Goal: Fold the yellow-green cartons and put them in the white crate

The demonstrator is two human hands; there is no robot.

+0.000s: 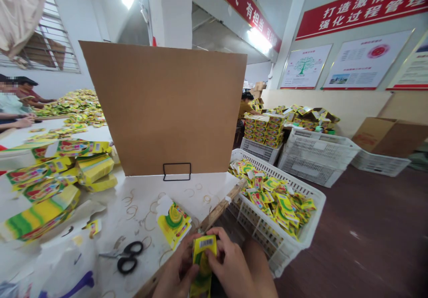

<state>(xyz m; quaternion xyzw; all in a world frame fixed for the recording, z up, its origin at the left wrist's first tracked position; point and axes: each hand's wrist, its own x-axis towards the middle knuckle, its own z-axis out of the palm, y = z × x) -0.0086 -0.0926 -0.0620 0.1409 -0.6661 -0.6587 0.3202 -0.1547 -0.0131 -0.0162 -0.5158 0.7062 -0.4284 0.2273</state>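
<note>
Both my hands hold one small yellow-and-green box [203, 262] at the table's front edge, its barcode end facing up. My left hand [179, 267] grips its left side, with the thumb on the front. On the other side my right hand [230, 262] wraps its right edge, thumb pressed near the barcode. The lower part of the box runs out of the picture. Just beyond my hands a flattened yellow carton [174, 221] with white flaps lies on the white table [143, 213]. Black-handled scissors [127, 257] rest to the left of my left hand.
A brown cardboard panel [174, 111] stands upright across the table. Yellow cartons [50, 177] are stacked at left beside a white plastic bag [72, 262]. At right, a white crate [316, 218] holds small yellow packs. Rubber bands are scattered about. Other people sit farther back.
</note>
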